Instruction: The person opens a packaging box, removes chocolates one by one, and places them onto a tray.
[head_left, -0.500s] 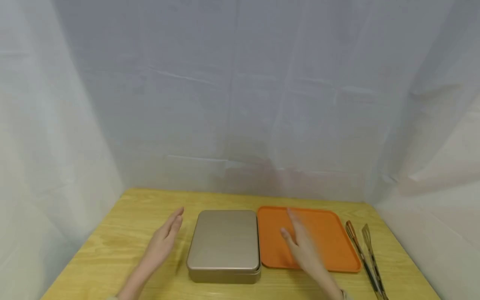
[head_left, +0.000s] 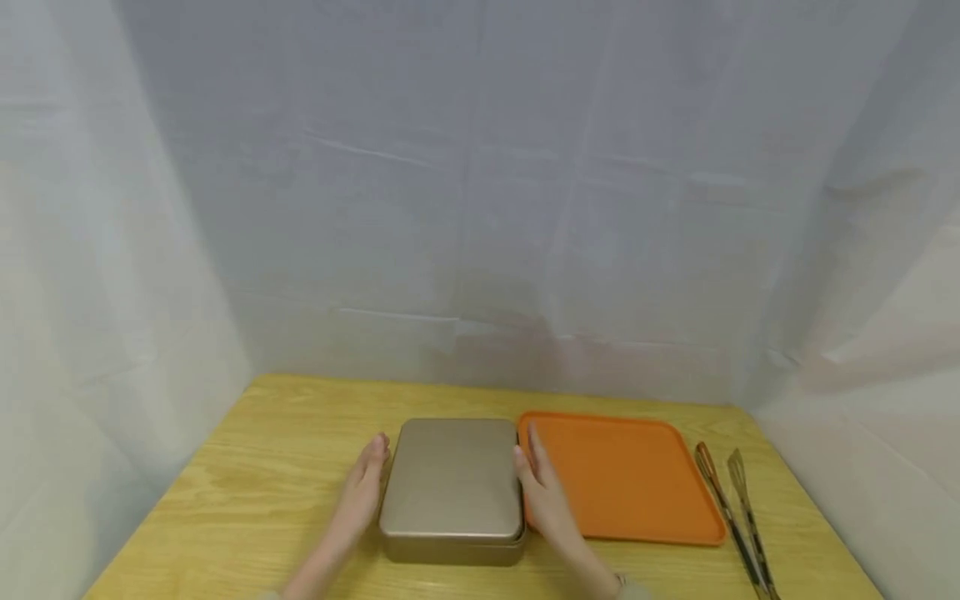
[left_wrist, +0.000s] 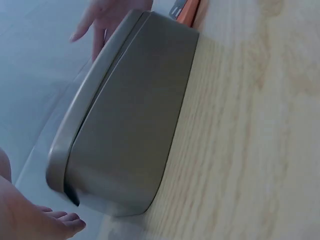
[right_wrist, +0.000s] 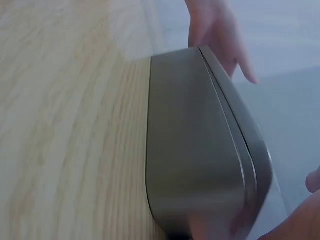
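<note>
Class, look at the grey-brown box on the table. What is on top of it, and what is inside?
A lid sits on top of the box. It covers the inside, so any contents cannot be seen. The left hand and right hand are at opposite sides.

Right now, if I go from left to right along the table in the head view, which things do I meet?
Left hand, lidded metal box, orange tray, what looks like tongs.
</note>
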